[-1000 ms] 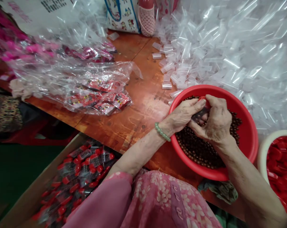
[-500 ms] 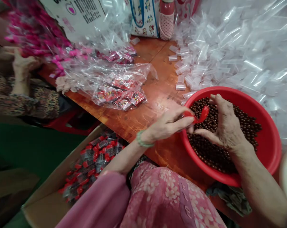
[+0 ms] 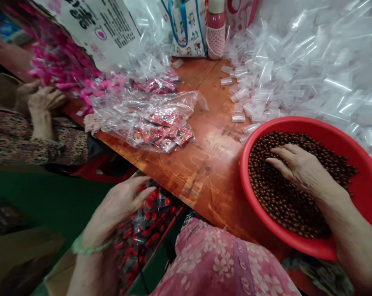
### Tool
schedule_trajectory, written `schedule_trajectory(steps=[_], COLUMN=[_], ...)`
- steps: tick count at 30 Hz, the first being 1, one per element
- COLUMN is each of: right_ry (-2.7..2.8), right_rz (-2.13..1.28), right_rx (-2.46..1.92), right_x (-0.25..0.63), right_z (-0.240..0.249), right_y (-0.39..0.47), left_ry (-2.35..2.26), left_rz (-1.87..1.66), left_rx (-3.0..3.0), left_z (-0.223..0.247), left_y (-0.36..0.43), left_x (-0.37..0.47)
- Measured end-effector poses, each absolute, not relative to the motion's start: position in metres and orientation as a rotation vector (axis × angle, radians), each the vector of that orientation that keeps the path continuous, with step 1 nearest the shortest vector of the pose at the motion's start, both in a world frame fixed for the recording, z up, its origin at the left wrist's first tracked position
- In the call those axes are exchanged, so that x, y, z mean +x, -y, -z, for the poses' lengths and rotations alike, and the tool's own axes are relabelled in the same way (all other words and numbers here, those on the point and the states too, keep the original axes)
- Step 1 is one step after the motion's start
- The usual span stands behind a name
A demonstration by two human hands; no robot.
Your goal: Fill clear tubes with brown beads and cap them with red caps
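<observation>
Over the cardboard box (image 3: 58, 271) at lower left is my left hand (image 3: 116, 207), its fingers stretched and apart, with nothing visible in them. Beneath it lie many small clear pieces with red ends (image 3: 142, 230). My right hand (image 3: 303, 168) reaches into the red basin (image 3: 355, 144), palm down. Its thumb and fingers are apart and touch the small brown balls (image 3: 281, 205); some fingertips are hidden from view.
Clear plastic tubes (image 3: 266, 86) are heaped behind the basin. A plastic bag of red packets (image 3: 164, 127) lies on the wooden table (image 3: 204, 164). Behind stand a patterned bag (image 3: 190, 31) and a bottle (image 3: 216, 37). Another person's hands (image 3: 44, 100) are at far left.
My left hand has moved from the basin to the box at lower left, and the red piece it held is no longer in it. My right hand has lowered onto the balls.
</observation>
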State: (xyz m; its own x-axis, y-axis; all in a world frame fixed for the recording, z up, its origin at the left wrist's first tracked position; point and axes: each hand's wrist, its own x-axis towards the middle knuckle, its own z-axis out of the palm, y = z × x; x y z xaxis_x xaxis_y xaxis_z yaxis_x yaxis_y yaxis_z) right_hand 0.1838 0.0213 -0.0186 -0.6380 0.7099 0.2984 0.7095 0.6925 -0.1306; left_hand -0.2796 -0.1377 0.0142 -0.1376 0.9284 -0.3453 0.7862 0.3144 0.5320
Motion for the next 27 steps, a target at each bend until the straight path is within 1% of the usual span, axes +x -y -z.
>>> schedule_trajectory(steps=[1, 3, 4, 6, 9, 12, 16, 20, 24, 27], right_ry=[2.609, 2.647, 2.651, 2.65, 2.641, 2.633, 2.629, 2.563, 2.332, 2.108], right_rz=[0.011, 0.025, 0.024, 0.005, -0.007, -0.046, -0.111, -0.154, -0.412, -0.621], right_rx=[-1.14, -1.169, -1.178, -1.214, -1.29, -1.344, -1.37, -1.324, -1.212, -1.173], right_x=[0.185, 0.187, 0.188, 0.189, 0.19, 0.19, 0.189, 0.187, 0.18, 0.17], right_z=[0.019, 0.021, 0.022, 0.023, 0.023, 0.021, 0.017, 0.013, 0.006, -0.002], right_y=[-0.022, -0.023, -0.024, -0.024, -0.024, -0.023, -0.023, -0.024, -0.024, -0.021], left_ry=[-1.991, -1.734, -1.614, -1.538, -1.59, -1.603, -1.596, -1.565, -1.479, -1.067], left_rz=[-0.331, -0.495, -0.585, -0.644, -0.685, -0.714, -0.816, -0.958, -1.142, -1.315], left_rx=[1.611, 1.786, 1.884, 1.964, 2.082, 2.065, 2.012, 1.921, 1.788, 1.594], left_z=[-0.016, -0.012, -0.005, 0.016, 0.056, 0.087, 0.107, 0.109, 0.087, 0.057], left_y=[0.118, 0.064, 0.033, -0.03, -0.109, -0.154, -0.168, -0.155, -0.121, -0.084], left_x=[-0.263, -0.222, -0.199, -0.155, -0.101, -0.073, -0.069, -0.084, -0.097, -0.093])
